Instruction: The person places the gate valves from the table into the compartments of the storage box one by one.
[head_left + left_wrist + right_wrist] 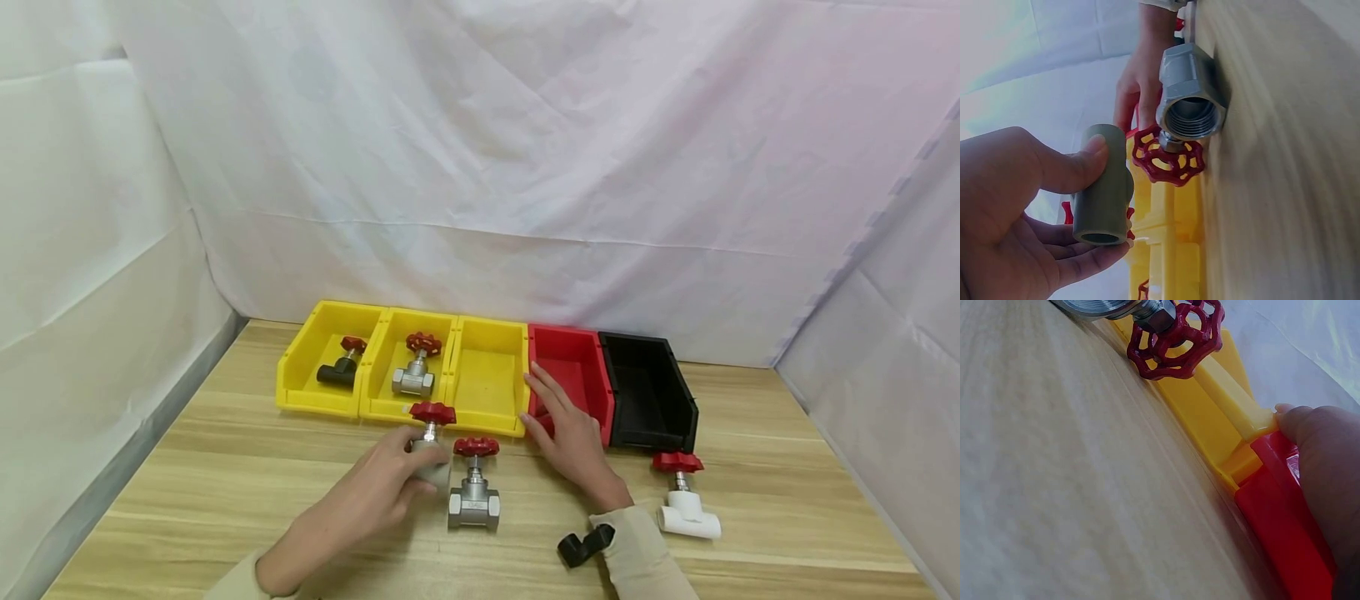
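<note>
In the head view my left hand (pixel 382 479) grips a grey plastic valve (pixel 433 467) with a red handwheel, above the table before the yellow bins. In the left wrist view, thumb and fingers hold the valve's tube-shaped body (pixel 1104 194) from either side. A larger steel valve (pixel 474 500) with a red handwheel stands on the table just right of it. My right hand (pixel 573 442) lies over the front of the red bin (pixel 566 333), fingers extended. Its thumb (pixel 1300 422) touches the edge where the red and yellow bins (pixel 487 408) meet.
The left yellow bin (pixel 300 385) holds a black valve (pixel 339 371); the yellow bin beside it holds a steel valve (pixel 414 379). A black bin (pixel 652 437) ends the row. A white valve (pixel 688 517) and a black pipe fitting (pixel 585 546) lie on the right.
</note>
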### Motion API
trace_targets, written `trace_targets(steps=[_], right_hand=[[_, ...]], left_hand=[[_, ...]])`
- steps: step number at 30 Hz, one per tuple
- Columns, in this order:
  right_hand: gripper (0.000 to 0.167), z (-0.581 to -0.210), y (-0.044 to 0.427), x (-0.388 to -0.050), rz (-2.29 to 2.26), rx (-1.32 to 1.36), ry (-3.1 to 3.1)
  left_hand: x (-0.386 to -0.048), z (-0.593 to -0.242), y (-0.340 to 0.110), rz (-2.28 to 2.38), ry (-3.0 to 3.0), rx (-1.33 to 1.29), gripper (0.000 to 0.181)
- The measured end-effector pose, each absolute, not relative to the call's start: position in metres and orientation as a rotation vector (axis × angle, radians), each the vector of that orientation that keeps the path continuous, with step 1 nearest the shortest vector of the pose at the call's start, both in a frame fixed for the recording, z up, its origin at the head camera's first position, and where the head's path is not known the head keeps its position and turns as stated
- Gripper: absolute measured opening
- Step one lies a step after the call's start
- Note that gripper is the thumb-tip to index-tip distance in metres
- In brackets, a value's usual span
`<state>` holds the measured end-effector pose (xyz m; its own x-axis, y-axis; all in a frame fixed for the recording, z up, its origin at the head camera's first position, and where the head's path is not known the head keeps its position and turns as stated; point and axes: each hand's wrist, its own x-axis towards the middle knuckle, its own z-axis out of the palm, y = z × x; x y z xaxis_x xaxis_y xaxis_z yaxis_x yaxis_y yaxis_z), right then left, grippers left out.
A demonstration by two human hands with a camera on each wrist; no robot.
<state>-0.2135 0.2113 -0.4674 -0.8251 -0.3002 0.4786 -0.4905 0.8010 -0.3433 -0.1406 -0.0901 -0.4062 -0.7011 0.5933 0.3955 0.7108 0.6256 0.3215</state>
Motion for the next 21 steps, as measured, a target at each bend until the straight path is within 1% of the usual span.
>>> trace_targets(steps=[8, 21], right_hand=[[0.074, -0.467, 0.211, -0.213, 0.647, 0.584, -2.598], [0.074, -0.469, 0.212, -0.214, 0.637, 0.579, -2.597]], left_hand=[[-0.148, -0.397, -0.079, -0.671, -2.553, -1.107, 0.027], [-0.167, -0.381, -0.063, -0.709, -2.526, -1.093, 0.025]])
